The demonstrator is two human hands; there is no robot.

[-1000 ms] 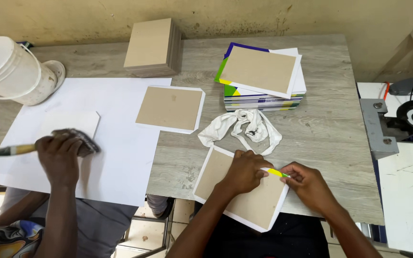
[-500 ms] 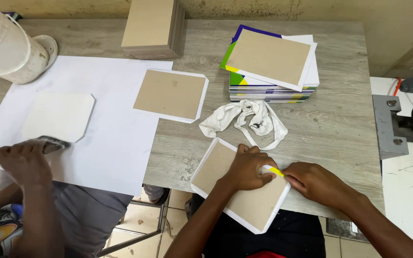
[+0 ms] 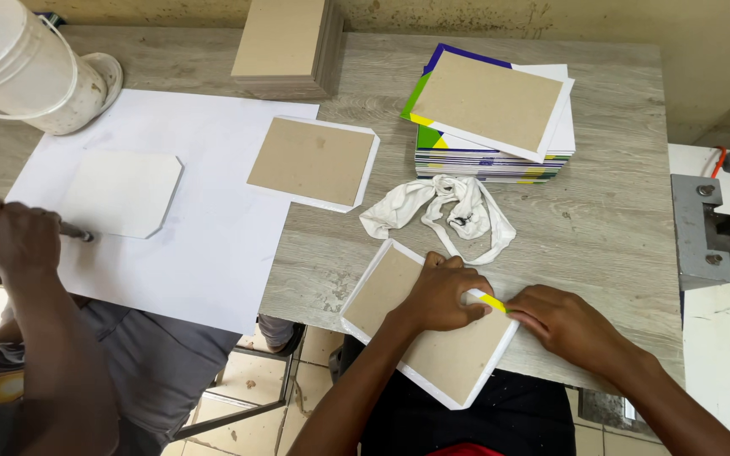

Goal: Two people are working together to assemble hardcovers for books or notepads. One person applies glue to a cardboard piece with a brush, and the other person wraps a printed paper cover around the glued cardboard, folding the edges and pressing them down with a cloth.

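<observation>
Bucket of white plastic stands at the far left of the grey wood-grain surface. Below it a co-worker's hand holds a brush over a white cut-corner sheet lying on a large white paper. Further right a brown board on a white sheet lies flat with its white margins unfolded, so it seems prepared but not yet wrapped. Behind it sits a stack of bare boards, by the look of it work left to do. A crumpled white rag lies mid-surface, and behind it a pile of coloured covers with one board on top.

At the near edge the board being covered lies tilted, partly overhanging the surface. The left hand presses flat on it, fingers spread and closed on nothing. The right hand is curled with its fingertips pinching a small yellow tool against the board's right edge. Judging from this, the white margin there is being folded over, and the remaining edges look unfinished
</observation>
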